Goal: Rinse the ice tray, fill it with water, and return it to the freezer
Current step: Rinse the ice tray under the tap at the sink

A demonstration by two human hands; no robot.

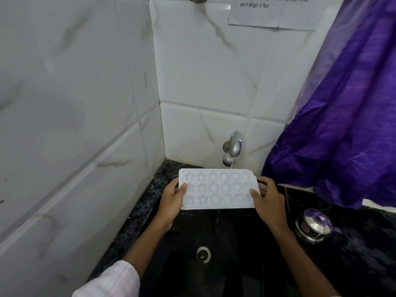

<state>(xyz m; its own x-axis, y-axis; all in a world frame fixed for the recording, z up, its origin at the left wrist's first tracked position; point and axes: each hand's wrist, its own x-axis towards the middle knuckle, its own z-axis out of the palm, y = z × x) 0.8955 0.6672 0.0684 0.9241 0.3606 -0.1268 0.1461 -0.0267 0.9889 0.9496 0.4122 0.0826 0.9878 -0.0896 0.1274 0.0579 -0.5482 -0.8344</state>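
A white ice tray with star and round moulds is held level over the black sink. My left hand grips its left end, thumb on top. Its right end is held by my right hand in the same way. A chrome tap on the tiled wall stands just behind the tray. A thin stream of water runs from the spout onto the tray's far right edge.
The sink drain lies below the tray. A small steel lidded pot sits on the dark counter at the right. A purple cloth hangs at the right, and white tiled walls close the left and back.
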